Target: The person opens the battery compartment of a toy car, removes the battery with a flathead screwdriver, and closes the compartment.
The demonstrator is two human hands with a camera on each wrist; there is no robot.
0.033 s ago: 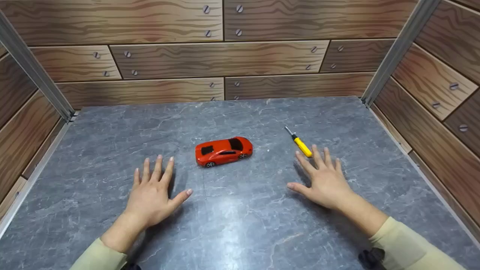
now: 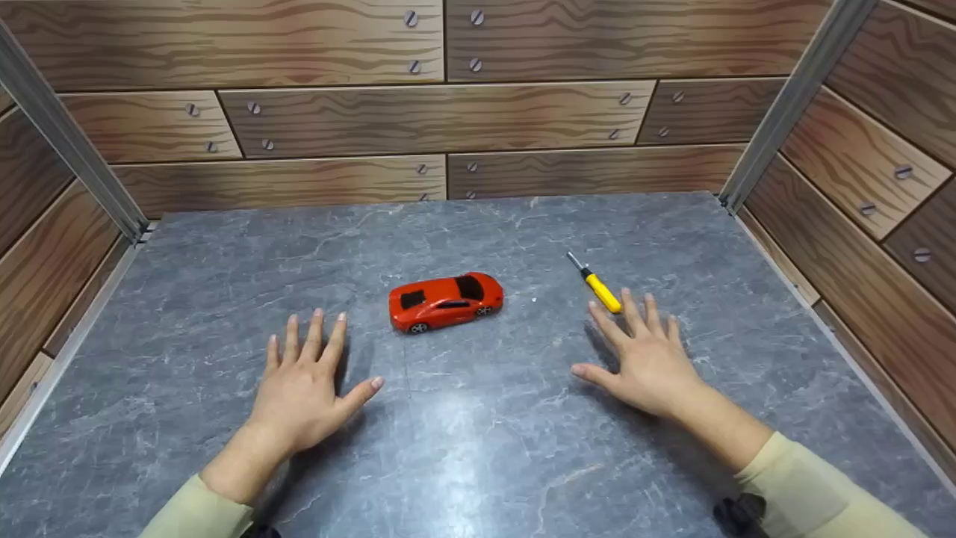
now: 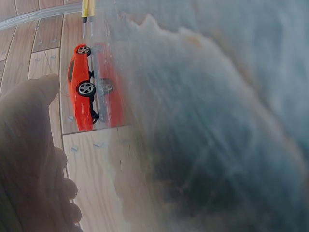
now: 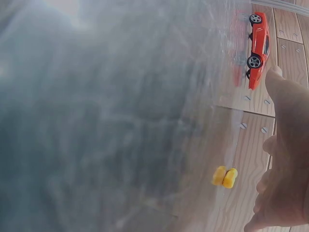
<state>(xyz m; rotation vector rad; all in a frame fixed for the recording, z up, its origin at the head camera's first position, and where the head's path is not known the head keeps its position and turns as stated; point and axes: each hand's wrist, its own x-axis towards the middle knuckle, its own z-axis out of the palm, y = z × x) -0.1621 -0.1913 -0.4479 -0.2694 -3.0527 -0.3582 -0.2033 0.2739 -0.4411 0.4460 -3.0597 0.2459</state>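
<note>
A red toy car (image 2: 446, 302) stands on its wheels on the grey marbled table (image 2: 478, 441), between the two hands and a little beyond them. My left hand (image 2: 302, 388), palm down with fingers spread, lies left of the car without touching it. On the right, my right hand (image 2: 650, 366) is also palm down and spread. Just past its fingertips lies a screwdriver (image 2: 602, 292) with a yellow handle, its metal tip pointing away to the left. Whether a fingertip touches that handle I cannot tell. The red car (image 3: 82, 89) also shows beyond the thumb in the left wrist view.
Wood-patterned panels (image 2: 441, 116) printed with screws wall in the back and both sides. Grey metal posts (image 2: 795, 104) rise at the two back corners. A tiny white speck (image 2: 534, 300) lies between the car and the screwdriver.
</note>
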